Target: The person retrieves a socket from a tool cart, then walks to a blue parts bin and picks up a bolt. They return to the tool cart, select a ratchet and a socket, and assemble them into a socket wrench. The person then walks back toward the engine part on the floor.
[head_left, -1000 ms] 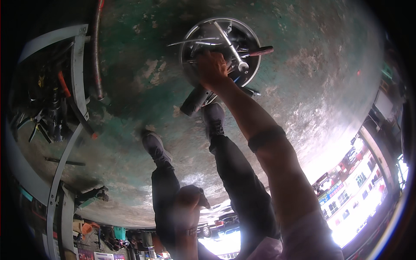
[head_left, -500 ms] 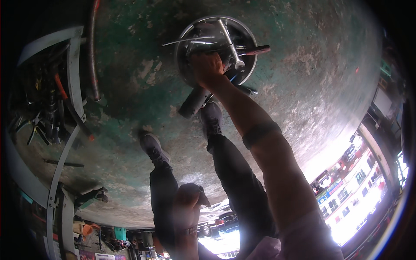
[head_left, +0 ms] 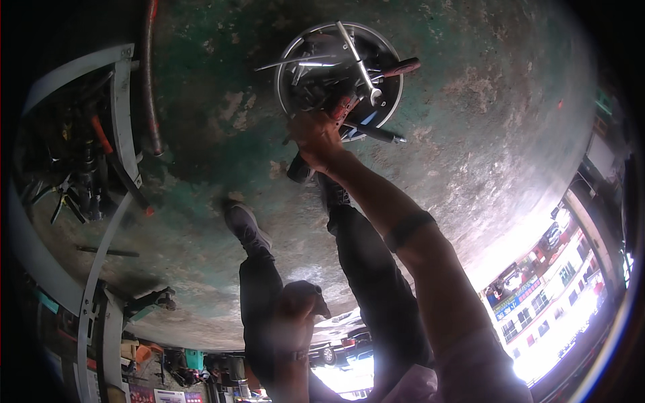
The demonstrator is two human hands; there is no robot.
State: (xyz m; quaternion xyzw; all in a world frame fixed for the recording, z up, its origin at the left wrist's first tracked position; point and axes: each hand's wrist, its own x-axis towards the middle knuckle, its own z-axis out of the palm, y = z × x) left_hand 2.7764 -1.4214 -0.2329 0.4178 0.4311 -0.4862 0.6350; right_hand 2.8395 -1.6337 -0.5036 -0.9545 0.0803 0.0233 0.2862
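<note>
A round metal basin [head_left: 401,91] on the floor holds a jumble of tools. My right hand [head_left: 316,138] is closed around a dark and red tool [head_left: 342,106], which looks like a power tool, at the basin's near rim. A dark cylindrical part [head_left: 299,168] sticks out below the hand. Across the basin lies a silver wrench [head_left: 358,60], its open jaw toward me. Beside it, a red handle [head_left: 403,66] juts over the right rim. My left hand [head_left: 299,300] is down by my left leg, fingers closed round a small dark object [head_left: 320,302] mostly hidden.
A thin rod [head_left: 289,62] overhangs the basin's left side, and a dark tool [head_left: 377,133] its near right rim. To the left stand a metal frame [head_left: 123,114] with tools, and a long hose or pipe [head_left: 151,87]. My shoes [head_left: 245,225] are on the worn green floor.
My right hand has drawn back from inside the basin to its near rim, bringing the dark and red tool with it. My left hand keeps its closed grip.
</note>
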